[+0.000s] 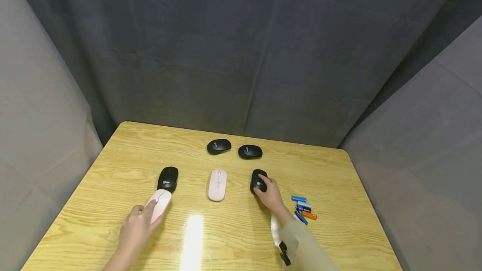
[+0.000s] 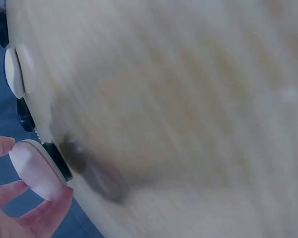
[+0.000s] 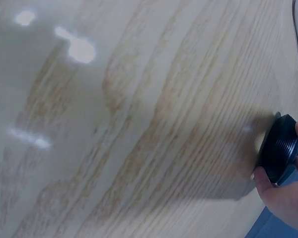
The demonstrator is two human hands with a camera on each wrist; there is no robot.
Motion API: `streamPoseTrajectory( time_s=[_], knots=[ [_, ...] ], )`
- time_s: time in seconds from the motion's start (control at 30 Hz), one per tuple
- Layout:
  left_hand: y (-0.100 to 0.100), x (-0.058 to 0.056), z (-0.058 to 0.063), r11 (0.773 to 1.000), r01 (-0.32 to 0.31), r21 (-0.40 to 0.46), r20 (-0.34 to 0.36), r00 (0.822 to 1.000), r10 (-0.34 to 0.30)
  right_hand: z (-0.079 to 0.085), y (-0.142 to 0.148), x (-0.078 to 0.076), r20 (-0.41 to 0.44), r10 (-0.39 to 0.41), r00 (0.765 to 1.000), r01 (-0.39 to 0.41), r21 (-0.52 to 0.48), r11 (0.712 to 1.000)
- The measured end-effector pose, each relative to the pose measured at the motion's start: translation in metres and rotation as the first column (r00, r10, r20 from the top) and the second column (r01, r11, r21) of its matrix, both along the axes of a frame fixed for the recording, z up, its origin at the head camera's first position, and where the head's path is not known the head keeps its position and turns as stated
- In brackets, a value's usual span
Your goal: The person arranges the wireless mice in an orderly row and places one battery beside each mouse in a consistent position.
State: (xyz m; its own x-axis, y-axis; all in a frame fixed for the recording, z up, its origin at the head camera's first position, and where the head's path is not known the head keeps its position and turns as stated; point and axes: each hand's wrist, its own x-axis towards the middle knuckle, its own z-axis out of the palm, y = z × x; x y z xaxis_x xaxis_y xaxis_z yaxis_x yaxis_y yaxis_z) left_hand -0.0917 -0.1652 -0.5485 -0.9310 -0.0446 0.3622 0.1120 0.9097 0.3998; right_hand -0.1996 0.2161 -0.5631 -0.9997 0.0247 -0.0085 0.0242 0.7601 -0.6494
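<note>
My left hand (image 1: 136, 226) grips a pale pink computer mouse (image 1: 160, 205) by its sides, thumb on one edge and fingers on the other. In the left wrist view that mouse (image 2: 37, 171) is tilted above the wood, its shadow falling on the table. Just beyond it, a black mouse (image 1: 167, 178) overlaps its front end in the head view. My right hand (image 1: 272, 195) holds another black mouse (image 1: 258, 181) between thumb and fingers. Seen from the right wrist, this mouse (image 3: 279, 148) shows its ribbed side close over the table. A second pale pink mouse (image 1: 217, 185) lies between the hands.
Two black mice, one at left (image 1: 219, 146) and one at right (image 1: 250, 151), lie near the table's back edge. Several batteries (image 1: 303, 209), blue, orange and dark, are piled beside my right forearm. Grey curtains (image 1: 241, 53) enclose the wooden table (image 1: 339, 237).
</note>
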Motion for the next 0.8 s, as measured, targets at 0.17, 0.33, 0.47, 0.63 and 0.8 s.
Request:
streamPoseTrajectory(
  time_s=[0.17,0.33,0.47,0.63,0.8],
  knots=[
    [-0.002,0.007,-0.005,1.0,-0.02,0.001,0.084,0.996,0.019,-0.002,0.003,0.001,-0.003,0.004,1.0,-0.004,0.001,1.0],
    [-0.003,0.009,-0.01,1.0,-0.029,-0.002,0.096,0.995,0.029,-0.001,0.004,0.002,0.001,0.005,1.0,-0.005,-0.003,1.0],
    [-0.004,0.006,-0.01,0.999,-0.028,-0.021,0.096,0.995,0.03,0.0,0.004,0.003,0.002,0.004,1.0,-0.004,-0.009,1.0],
    [-0.003,0.002,-0.007,0.998,-0.015,-0.056,0.098,0.995,0.02,0.001,0.004,0.003,0.004,0.0,1.0,0.0,-0.011,1.0],
    [-0.002,-0.003,-0.006,0.997,-0.014,-0.072,0.108,0.994,0.022,0.001,0.006,0.003,0.02,-0.002,1.0,0.002,-0.011,1.0]
  ],
)
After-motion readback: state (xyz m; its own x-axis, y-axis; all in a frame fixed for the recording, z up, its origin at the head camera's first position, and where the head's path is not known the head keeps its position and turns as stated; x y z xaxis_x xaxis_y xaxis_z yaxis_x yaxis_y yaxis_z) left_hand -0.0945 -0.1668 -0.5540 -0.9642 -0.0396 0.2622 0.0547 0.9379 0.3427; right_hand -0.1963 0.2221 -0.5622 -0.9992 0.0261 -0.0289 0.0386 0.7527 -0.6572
